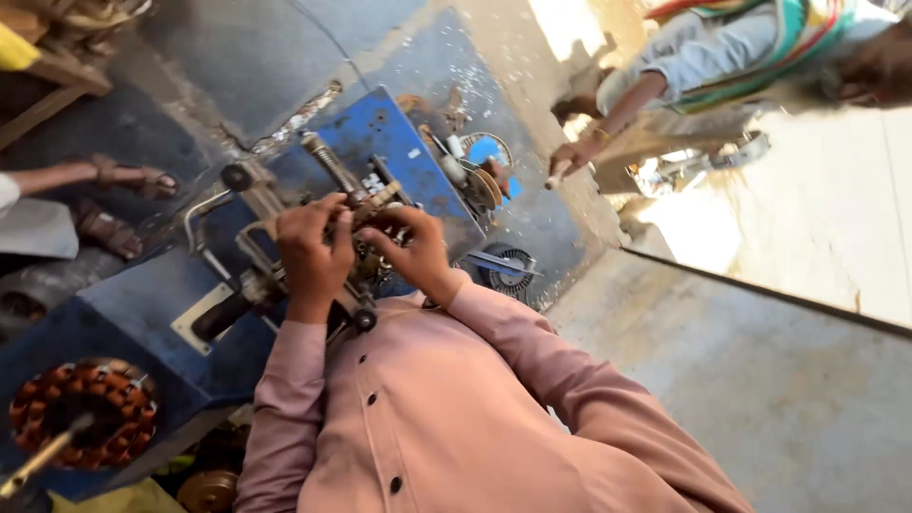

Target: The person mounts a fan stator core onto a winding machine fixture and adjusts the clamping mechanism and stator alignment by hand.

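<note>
Daylight scene, uneven exposure. Upper right overexposed: the sunlit floor [817, 228] is blown to near white, detail lost, glare spilling over the other person's sleeve [703, 57]. Light enters from that side. Left half sits in shade — the blue worktop [399, 142] and the copper-wound stator [81, 413] read dim but legible. A hard dark shadow line crosses the concrete at lower right. Motion blur softens both hands [366, 252] and the pink shirt [446, 408]. Frame is tilted, with wide-angle stretch at the corners — edges slightly smeared.
</note>
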